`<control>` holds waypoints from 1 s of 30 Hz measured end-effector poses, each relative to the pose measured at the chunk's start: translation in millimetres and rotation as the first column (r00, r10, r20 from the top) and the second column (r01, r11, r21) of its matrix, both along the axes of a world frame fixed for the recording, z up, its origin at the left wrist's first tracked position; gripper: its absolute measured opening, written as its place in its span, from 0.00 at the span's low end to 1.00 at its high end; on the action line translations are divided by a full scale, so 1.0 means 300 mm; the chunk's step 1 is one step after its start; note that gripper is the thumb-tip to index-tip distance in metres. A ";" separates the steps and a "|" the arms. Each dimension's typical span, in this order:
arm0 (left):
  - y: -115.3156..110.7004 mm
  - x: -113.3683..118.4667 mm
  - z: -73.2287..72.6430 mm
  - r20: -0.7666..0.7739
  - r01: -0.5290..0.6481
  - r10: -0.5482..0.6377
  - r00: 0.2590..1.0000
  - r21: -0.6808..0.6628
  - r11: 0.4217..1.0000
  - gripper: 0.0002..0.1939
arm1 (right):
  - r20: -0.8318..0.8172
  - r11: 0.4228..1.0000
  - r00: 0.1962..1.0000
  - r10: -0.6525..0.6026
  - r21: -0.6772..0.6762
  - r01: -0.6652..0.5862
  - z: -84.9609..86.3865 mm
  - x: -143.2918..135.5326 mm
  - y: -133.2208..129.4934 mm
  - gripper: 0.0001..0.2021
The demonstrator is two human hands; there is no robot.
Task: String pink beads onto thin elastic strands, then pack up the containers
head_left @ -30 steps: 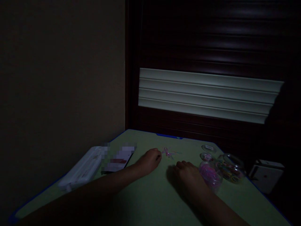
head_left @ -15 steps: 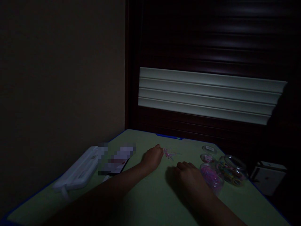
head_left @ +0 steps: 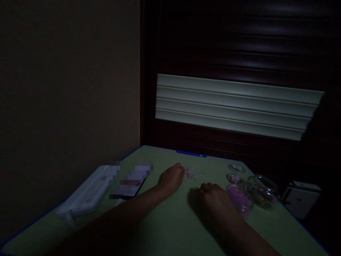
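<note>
My left hand (head_left: 172, 179) rests on the green table (head_left: 170, 224) with its fingers curled. Its fingertips are right beside a small loose pile of thin pink and pale elastic bands (head_left: 190, 174). To the right, my right hand (head_left: 211, 199) is bent over with the fingers closed and pointing away, casting a shadow on the tabletop. Just past it is a clear round jar of pink bands (head_left: 238, 199), partly covered by my wrist. Whatever either hand may hold is hidden in the dim light.
Another clear jar with coloured hair ties (head_left: 262, 193) stands on the right, near two round lids (head_left: 236, 168). A white tablet box (head_left: 302, 199) is beyond the right edge. On the left lie a long white case (head_left: 87, 192) and a blurred-out phone-like device (head_left: 133, 183).
The whole view has shifted very slightly. Both hands keep nearly the same place and closed shape, and the pile of bands looks much the same.
</note>
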State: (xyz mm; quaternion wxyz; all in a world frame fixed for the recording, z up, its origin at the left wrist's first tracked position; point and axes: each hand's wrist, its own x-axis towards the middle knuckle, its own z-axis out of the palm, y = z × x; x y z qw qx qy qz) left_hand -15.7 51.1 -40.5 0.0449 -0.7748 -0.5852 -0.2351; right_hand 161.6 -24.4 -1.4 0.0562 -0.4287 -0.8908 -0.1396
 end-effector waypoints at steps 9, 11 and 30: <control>-0.004 -0.005 -0.003 0.020 -0.028 0.028 0.999 -0.006 1.000 0.11 | -0.012 1.000 1.000 -0.003 0.000 0.003 0.006 -0.001 -0.003 0.08; -0.002 -0.009 -0.008 0.023 -0.021 0.021 1.000 -0.012 1.000 0.11 | -0.021 1.000 1.000 -0.002 0.007 0.002 0.003 0.000 -0.001 0.08; 0.014 -0.037 -0.027 0.171 0.039 -0.041 0.984 0.014 0.999 0.09 | -0.014 1.000 1.000 -0.021 -0.006 0.021 0.003 0.006 0.000 0.09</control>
